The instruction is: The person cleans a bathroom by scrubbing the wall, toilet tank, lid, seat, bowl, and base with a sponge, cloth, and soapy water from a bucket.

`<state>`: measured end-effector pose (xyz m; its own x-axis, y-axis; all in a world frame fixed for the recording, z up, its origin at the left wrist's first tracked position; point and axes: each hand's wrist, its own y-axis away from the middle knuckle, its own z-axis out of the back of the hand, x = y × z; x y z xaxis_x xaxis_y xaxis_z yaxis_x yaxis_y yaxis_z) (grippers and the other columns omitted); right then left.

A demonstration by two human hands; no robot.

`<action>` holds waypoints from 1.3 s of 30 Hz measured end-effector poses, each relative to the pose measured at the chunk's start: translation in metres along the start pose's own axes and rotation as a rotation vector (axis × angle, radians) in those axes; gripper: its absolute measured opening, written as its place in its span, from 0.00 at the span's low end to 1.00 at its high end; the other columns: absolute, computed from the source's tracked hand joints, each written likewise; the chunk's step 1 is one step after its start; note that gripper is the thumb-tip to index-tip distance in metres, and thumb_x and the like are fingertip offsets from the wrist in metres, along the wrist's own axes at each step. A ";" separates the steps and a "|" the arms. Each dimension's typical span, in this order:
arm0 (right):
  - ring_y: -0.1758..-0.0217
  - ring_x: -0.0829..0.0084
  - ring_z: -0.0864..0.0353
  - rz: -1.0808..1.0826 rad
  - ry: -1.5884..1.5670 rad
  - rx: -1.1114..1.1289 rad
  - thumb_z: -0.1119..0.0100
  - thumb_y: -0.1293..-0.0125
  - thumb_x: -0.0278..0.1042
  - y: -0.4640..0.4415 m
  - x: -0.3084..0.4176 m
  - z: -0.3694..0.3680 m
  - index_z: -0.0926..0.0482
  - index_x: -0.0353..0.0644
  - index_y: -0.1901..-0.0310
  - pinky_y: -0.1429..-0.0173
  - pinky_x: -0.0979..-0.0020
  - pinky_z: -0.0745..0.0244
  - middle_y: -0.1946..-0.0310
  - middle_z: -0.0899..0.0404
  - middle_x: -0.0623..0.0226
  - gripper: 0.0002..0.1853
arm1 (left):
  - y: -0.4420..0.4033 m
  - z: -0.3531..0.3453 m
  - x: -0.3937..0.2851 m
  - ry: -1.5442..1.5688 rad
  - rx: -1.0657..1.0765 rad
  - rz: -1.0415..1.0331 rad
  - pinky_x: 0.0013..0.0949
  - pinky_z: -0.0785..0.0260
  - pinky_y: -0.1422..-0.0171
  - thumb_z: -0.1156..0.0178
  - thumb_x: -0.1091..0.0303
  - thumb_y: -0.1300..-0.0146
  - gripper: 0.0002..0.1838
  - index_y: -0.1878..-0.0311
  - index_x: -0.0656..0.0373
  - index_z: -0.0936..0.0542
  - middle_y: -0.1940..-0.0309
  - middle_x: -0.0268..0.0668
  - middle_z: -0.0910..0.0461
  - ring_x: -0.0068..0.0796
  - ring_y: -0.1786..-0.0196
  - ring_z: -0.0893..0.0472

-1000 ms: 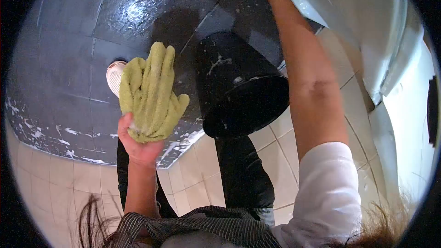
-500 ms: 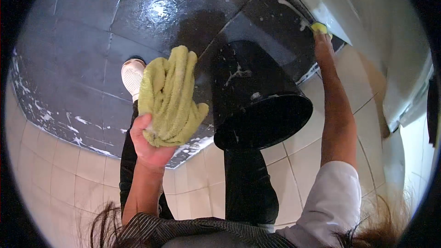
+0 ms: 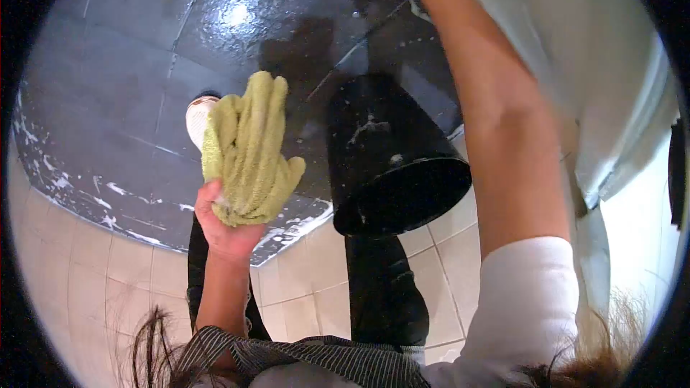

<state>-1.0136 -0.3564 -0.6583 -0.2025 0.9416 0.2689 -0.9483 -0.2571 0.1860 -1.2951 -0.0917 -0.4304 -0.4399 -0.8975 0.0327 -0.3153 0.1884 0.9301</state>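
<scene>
My left hand (image 3: 230,233) is closed around the bottom of a folded yellow-green cloth (image 3: 251,151), which I hold up above the dark floor. The cloth looks like terry or microfibre, bunched into upright folds. My right forearm (image 3: 496,122) stretches up and forward past the top edge of the view, so the hand and whatever it holds are cut off. A black bucket (image 3: 388,151) lies between my arms, its open mouth tipped towards me and foam streaks on its side.
Dark wet tiles (image 3: 129,65) carry white foam along their curved near edge. Beige tiles (image 3: 302,309) lie on the near side. A pale translucent curtain or panel (image 3: 611,100) hangs at the right. My white shoe (image 3: 199,118) stands on the dark tiles.
My right arm has swept up and left along the floor's far edge, taking the hand with its yellow sponge out of view. The cloth and left hand have shifted slightly left.
</scene>
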 end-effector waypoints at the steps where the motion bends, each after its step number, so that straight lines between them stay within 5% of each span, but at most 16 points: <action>1: 0.59 0.45 0.26 -0.058 -0.095 -0.037 0.59 0.41 0.27 0.027 0.010 0.023 0.27 0.32 0.60 0.57 0.55 0.30 0.62 0.26 0.41 0.12 | 0.000 -0.002 0.001 0.016 -0.010 -0.019 0.46 0.46 0.33 0.45 0.55 0.48 0.34 0.38 0.58 0.37 0.39 0.41 0.34 0.41 0.38 0.34; 2: 0.58 0.48 0.26 0.136 -0.111 -0.240 0.58 0.43 0.24 0.056 -0.006 0.000 0.27 0.33 0.62 0.55 0.55 0.31 0.65 0.26 0.45 0.11 | 0.000 -0.002 -0.001 0.039 0.016 0.011 0.46 0.46 0.33 0.45 0.56 0.48 0.34 0.38 0.58 0.37 0.39 0.41 0.34 0.41 0.38 0.34; 4: 0.53 0.50 0.29 -0.030 -0.033 -0.008 0.55 0.42 0.30 0.123 -0.043 -0.016 0.29 0.39 0.49 0.48 0.55 0.32 0.55 0.27 0.49 0.18 | 0.001 -0.006 -0.004 0.041 0.022 0.024 0.46 0.46 0.33 0.45 0.56 0.48 0.34 0.38 0.58 0.37 0.39 0.41 0.34 0.41 0.38 0.35; 7: 0.58 0.45 0.26 -0.187 0.133 0.079 0.52 0.48 0.24 0.206 -0.094 0.003 0.29 0.32 0.55 0.50 0.53 0.31 0.64 0.25 0.46 0.16 | 0.003 -0.009 -0.008 0.047 0.030 0.036 0.46 0.45 0.33 0.44 0.57 0.48 0.34 0.38 0.58 0.37 0.39 0.41 0.34 0.41 0.37 0.35; 10: 0.56 0.44 0.27 -0.301 0.130 0.089 0.50 0.48 0.26 0.240 -0.123 0.005 0.31 0.30 0.53 0.48 0.53 0.32 0.61 0.26 0.43 0.19 | 0.001 -0.009 -0.008 0.067 0.011 0.056 0.45 0.45 0.33 0.43 0.60 0.51 0.34 0.38 0.57 0.37 0.40 0.40 0.34 0.40 0.39 0.34; 12: 0.52 0.44 0.28 -0.666 0.119 0.135 0.48 0.51 0.26 0.240 -0.126 -0.004 0.33 0.29 0.51 0.45 0.53 0.34 0.58 0.27 0.40 0.23 | 0.003 -0.008 -0.008 0.075 -0.019 0.062 0.45 0.45 0.34 0.43 0.63 0.53 0.35 0.38 0.57 0.37 0.41 0.39 0.33 0.40 0.40 0.33; 15: 0.51 0.43 0.30 -0.752 0.104 0.011 0.42 0.57 0.28 0.230 -0.124 -0.023 0.35 0.31 0.49 0.45 0.56 0.35 0.57 0.28 0.41 0.29 | 0.003 -0.009 -0.011 0.074 -0.020 0.058 0.45 0.44 0.34 0.43 0.63 0.53 0.35 0.37 0.57 0.38 0.40 0.39 0.33 0.40 0.40 0.33; 17: 0.49 0.45 0.30 -0.061 0.029 -0.064 0.40 0.58 0.29 0.213 -0.132 -0.025 0.32 0.32 0.51 0.44 0.56 0.35 0.55 0.28 0.45 0.28 | 0.004 -0.011 -0.010 0.100 0.004 0.051 0.45 0.44 0.34 0.43 0.63 0.52 0.35 0.38 0.57 0.37 0.41 0.39 0.33 0.40 0.40 0.33; 18: 0.50 0.50 0.29 0.093 0.136 0.019 0.42 0.54 0.27 0.187 -0.103 0.000 0.29 0.34 0.54 0.47 0.56 0.33 0.55 0.27 0.50 0.22 | 0.004 -0.011 -0.010 0.109 0.008 0.049 0.45 0.44 0.34 0.43 0.63 0.52 0.35 0.38 0.57 0.37 0.41 0.39 0.33 0.40 0.40 0.33; 21: 0.53 0.56 0.28 0.110 0.445 0.138 0.48 0.48 0.26 0.108 -0.025 0.073 0.27 0.37 0.55 0.50 0.58 0.32 0.56 0.27 0.53 0.16 | 0.007 -0.008 -0.010 0.131 0.000 0.059 0.46 0.44 0.34 0.44 0.63 0.52 0.34 0.38 0.57 0.37 0.41 0.39 0.33 0.40 0.39 0.33; 24: 0.55 0.59 0.28 0.278 0.650 -0.171 0.53 0.43 0.29 0.071 0.013 0.111 0.26 0.40 0.53 0.53 0.54 0.34 0.58 0.26 0.59 0.15 | 0.007 -0.008 -0.013 0.168 0.014 0.072 0.46 0.44 0.34 0.44 0.63 0.52 0.34 0.38 0.57 0.37 0.41 0.40 0.33 0.41 0.40 0.33; 26: 0.57 0.51 0.28 0.248 0.583 -0.500 0.55 0.46 0.23 0.072 0.038 0.130 0.27 0.33 0.60 0.53 0.53 0.34 0.63 0.27 0.50 0.11 | 0.009 -0.008 -0.016 0.189 0.015 0.058 0.47 0.44 0.34 0.44 0.63 0.52 0.35 0.37 0.57 0.37 0.42 0.40 0.32 0.41 0.40 0.33; 30: 0.57 0.55 0.30 0.038 0.720 -0.356 0.53 0.47 0.24 0.074 0.001 0.069 0.26 0.33 0.57 0.52 0.53 0.36 0.60 0.28 0.53 0.14 | 0.012 -0.006 -0.024 0.209 0.044 0.066 0.46 0.43 0.35 0.44 0.64 0.52 0.34 0.38 0.58 0.37 0.42 0.40 0.32 0.41 0.41 0.32; 32: 0.55 0.58 0.31 0.114 0.472 -0.068 0.52 0.46 0.28 0.067 -0.018 0.024 0.27 0.32 0.54 0.50 0.54 0.37 0.58 0.28 0.53 0.17 | 0.014 -0.002 -0.025 0.223 0.065 0.082 0.46 0.43 0.34 0.44 0.64 0.52 0.34 0.38 0.58 0.37 0.42 0.40 0.32 0.41 0.41 0.32; 35: 0.54 0.58 0.30 0.232 0.589 0.095 0.52 0.45 0.30 0.043 0.003 0.017 0.27 0.31 0.53 0.48 0.56 0.37 0.57 0.28 0.53 0.18 | 0.012 0.003 -0.027 0.208 0.018 0.078 0.45 0.43 0.34 0.43 0.64 0.52 0.34 0.38 0.58 0.36 0.42 0.40 0.31 0.40 0.41 0.31; 39: 0.49 0.58 0.31 0.133 0.586 -0.145 0.53 0.42 0.32 -0.008 0.003 0.025 0.28 0.32 0.50 0.46 0.56 0.38 0.53 0.28 0.54 0.19 | 0.012 0.001 -0.025 0.147 0.010 0.041 0.46 0.44 0.34 0.43 0.59 0.52 0.34 0.38 0.58 0.36 0.41 0.40 0.32 0.41 0.40 0.32</action>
<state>-1.0003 -0.3567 -0.6351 -0.3826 0.8770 -0.2906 -0.9211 -0.3867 0.0455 -1.2892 -0.0668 -0.4208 -0.3250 -0.9375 0.1243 -0.3086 0.2293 0.9231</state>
